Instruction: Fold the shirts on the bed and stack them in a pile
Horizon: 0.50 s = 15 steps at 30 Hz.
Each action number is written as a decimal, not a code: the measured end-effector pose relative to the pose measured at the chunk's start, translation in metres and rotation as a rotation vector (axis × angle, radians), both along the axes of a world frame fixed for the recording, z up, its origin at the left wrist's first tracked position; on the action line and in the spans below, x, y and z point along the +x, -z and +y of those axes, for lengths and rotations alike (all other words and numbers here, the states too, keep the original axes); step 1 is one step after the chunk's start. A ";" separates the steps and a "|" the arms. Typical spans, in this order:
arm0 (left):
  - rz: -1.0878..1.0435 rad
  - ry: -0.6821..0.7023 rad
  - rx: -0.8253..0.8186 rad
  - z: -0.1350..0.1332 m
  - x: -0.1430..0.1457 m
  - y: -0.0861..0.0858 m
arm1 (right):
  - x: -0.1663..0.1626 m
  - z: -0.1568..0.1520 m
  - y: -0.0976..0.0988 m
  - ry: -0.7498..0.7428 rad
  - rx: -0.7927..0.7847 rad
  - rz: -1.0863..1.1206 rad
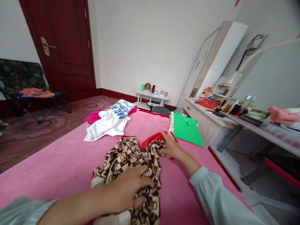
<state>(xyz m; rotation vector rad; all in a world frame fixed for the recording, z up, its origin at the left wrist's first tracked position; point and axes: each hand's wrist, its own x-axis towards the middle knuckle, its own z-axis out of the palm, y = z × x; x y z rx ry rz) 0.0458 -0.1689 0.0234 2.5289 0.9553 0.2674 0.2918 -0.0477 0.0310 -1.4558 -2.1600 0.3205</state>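
A brown and cream checked garment (127, 156) with a red lining lies crumpled on the pink bed cover (58, 162) in front of me. My left hand (127, 190) presses down on its near part, fingers curled into the cloth. My right hand (170, 146) grips the garment's far right edge, where the red lining shows. Something white peeks out under the garment near my left wrist.
A white shirt with blue print (110, 120) lies over a magenta garment at the bed's far end. A folded green garment (187, 128) sits at the far right corner. A cluttered white dresser (211, 115) stands right, a folding chair (25, 84) and dark red door (63, 47) left.
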 end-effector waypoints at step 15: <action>-0.008 -0.258 -0.352 -0.025 -0.084 -0.018 | 0.048 -0.007 -0.052 0.233 -0.706 -0.157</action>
